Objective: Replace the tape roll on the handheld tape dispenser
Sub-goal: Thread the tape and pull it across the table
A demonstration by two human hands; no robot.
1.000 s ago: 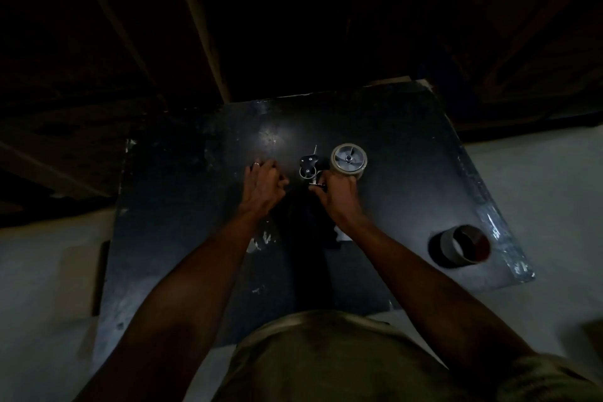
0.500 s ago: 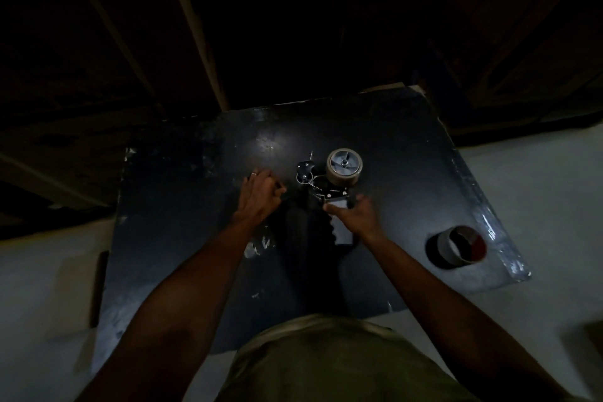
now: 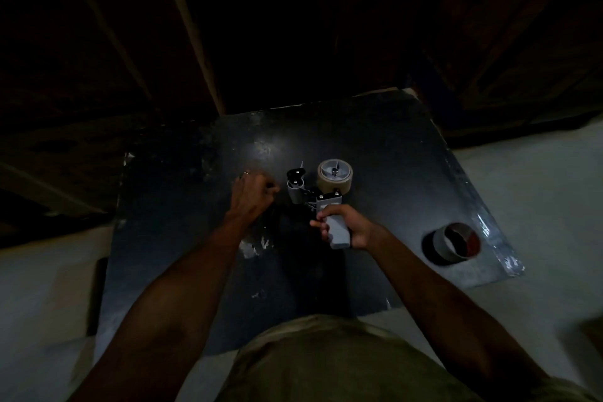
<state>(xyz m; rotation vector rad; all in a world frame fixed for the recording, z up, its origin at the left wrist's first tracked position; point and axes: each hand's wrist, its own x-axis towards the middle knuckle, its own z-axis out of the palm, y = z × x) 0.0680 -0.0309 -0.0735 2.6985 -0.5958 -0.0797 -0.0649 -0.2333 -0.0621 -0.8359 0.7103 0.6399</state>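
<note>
Dark table [image 3: 375, 147]: right hand [image 3: 350, 228] grips dispenser [image 3: 326, 202], left hand [image 3: 251, 192] curled.

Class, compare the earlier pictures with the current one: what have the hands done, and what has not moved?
The right hand slid back from the dispenser's head and now grips its grey handle. The left hand stays fisted beside it. The tape roll on the dispenser and the spare roll near the board's edge are unmoved.
</note>
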